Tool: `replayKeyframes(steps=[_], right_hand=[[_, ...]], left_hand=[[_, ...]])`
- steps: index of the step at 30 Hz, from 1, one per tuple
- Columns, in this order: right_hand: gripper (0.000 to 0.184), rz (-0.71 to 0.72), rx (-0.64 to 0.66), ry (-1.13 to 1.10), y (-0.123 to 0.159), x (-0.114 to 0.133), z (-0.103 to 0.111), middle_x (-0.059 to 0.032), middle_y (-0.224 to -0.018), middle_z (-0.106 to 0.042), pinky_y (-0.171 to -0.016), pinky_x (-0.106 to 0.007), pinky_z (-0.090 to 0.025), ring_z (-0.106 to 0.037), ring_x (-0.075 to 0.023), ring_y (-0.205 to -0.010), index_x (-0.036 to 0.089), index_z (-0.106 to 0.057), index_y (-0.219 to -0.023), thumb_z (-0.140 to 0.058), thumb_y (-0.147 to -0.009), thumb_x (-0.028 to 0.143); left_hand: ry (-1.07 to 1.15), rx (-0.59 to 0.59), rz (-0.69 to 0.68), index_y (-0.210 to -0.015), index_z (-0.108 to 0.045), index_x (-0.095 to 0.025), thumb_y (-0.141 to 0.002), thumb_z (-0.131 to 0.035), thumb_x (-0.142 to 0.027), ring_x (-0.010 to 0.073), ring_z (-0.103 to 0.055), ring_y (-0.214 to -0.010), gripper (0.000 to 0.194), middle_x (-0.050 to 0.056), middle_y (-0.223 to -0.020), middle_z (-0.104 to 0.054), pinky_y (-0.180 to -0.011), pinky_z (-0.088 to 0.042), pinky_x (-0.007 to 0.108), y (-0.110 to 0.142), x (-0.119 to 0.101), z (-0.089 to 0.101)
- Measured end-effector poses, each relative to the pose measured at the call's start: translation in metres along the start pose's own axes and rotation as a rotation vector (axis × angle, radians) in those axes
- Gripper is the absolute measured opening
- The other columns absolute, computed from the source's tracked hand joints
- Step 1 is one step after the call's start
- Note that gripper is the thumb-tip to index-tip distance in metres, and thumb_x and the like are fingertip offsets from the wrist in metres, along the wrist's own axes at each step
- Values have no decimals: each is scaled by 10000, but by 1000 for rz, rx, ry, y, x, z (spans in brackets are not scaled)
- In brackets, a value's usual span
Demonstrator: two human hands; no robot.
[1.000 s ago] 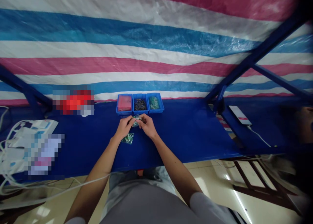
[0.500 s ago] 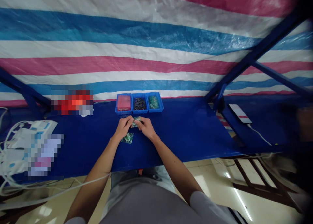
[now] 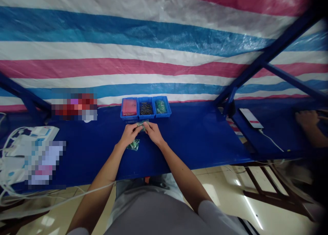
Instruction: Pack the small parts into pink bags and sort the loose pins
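Note:
My left hand (image 3: 131, 133) and my right hand (image 3: 153, 132) meet at the middle of the blue table (image 3: 194, 139), pinching a small transparent plastic bag (image 3: 141, 125) with green parts inside. Just below my left hand, a second small bag of green parts (image 3: 133, 145) lies flat on the table, untouched. Directly beyond my fingers stand several joined blue bins: one with a reddish packet (image 3: 129, 107), one with dark screws (image 3: 146, 109), and one with green parts (image 3: 161, 106).
A co-worker's hand (image 3: 306, 119) rests at the far right beside a phone (image 3: 251, 118) on a white cable. Pixelated objects (image 3: 73, 105) and white papers with tangled cables (image 3: 30, 146) occupy the left. A striped tarpaulin (image 3: 153, 57) hangs behind the table.
My hands stay together on the bag, working it slightly. A co-worker's hand has come into view at the far right. The view has shifted slightly.

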State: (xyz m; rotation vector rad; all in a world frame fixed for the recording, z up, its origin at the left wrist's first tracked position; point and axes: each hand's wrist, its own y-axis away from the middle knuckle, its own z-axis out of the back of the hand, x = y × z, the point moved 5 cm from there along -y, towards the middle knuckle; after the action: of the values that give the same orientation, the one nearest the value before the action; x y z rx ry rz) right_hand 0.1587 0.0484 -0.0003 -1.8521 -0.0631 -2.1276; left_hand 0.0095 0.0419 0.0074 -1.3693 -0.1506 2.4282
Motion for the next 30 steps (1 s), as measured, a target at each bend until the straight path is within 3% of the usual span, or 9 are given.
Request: replayKeyframes(steps=[9,16,30], right_hand=[[565,-19,63,3,0,-1,-3,22,-567,-465,-551,-242,-313,-419,-115,-561,178,-533,-630,-420,-979,608],[543,15,6,-25,-1,0,0,27,-571,-456,-578,-247,-342,-435,-115,-565,193,-454,-611,-450,-971,601],[481,23,90,-10,-1,0,-6,40,-584,-453,-568,-238,-330,-423,-113,-575,193,-477,-659,-486,-964,565]], left_hand=[[64,-31,12,-607,-531,-159,-974,-492,-425,113,-472,-529,455,-20,-544,-515,-563,-338,245,0,-6,4],[39,-4,-4,-604,-512,-166,-973,-487,-455,119,-464,-533,469,-20,-545,-498,-578,-338,259,0,-7,3],[-19,-35,-4,-605,-461,-167,-974,-479,-424,102,-405,-523,450,-38,-532,-432,-566,-296,254,-1,-2,2]])
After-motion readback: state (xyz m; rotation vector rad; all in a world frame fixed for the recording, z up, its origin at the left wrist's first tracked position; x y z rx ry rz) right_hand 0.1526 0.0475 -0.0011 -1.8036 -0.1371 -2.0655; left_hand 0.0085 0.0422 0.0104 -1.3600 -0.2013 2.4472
